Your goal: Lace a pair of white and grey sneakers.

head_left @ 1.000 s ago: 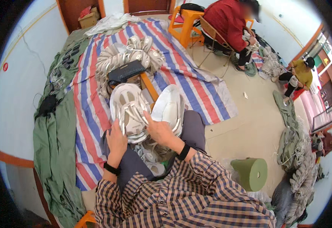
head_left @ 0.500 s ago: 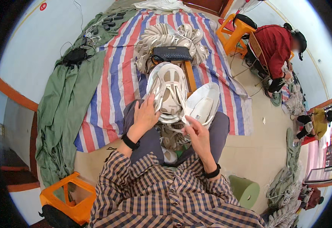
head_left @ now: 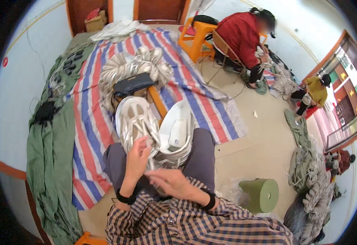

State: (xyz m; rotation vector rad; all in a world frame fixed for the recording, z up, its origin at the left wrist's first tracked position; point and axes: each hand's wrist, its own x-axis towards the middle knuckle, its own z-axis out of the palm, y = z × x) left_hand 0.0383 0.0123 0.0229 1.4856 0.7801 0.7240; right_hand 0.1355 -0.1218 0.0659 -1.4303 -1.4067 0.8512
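Note:
Over my lap lies a pale beige and white sneaker [head_left: 130, 116] with loose white shoelaces [head_left: 152, 162], its toe pointing away from me. Beside it on the right, a second white shoe [head_left: 178, 127] shows its pale inside. My left hand [head_left: 136, 163] is raised at the near end of the laced sneaker, fingers beside the lace; blur hides whether they grip it. Below and to the right, my right hand [head_left: 168, 181] reaches leftward, its blurred fingertips pressed together at the hanging lace end. More shoes under the pair are mostly hidden.
A dark purse [head_left: 133, 84] rests on an orange stool frame [head_left: 157, 104] ahead, with piled sneakers [head_left: 147, 61] behind it on a striped sheet [head_left: 92, 134]. A green roll [head_left: 260, 195] stands at the right. A person in red [head_left: 237, 34] sits at the far right.
My view has turned to the right. My right hand has come down and left from the right-hand shoe toward my lap. My left hand has moved from the sneaker's side to its near end.

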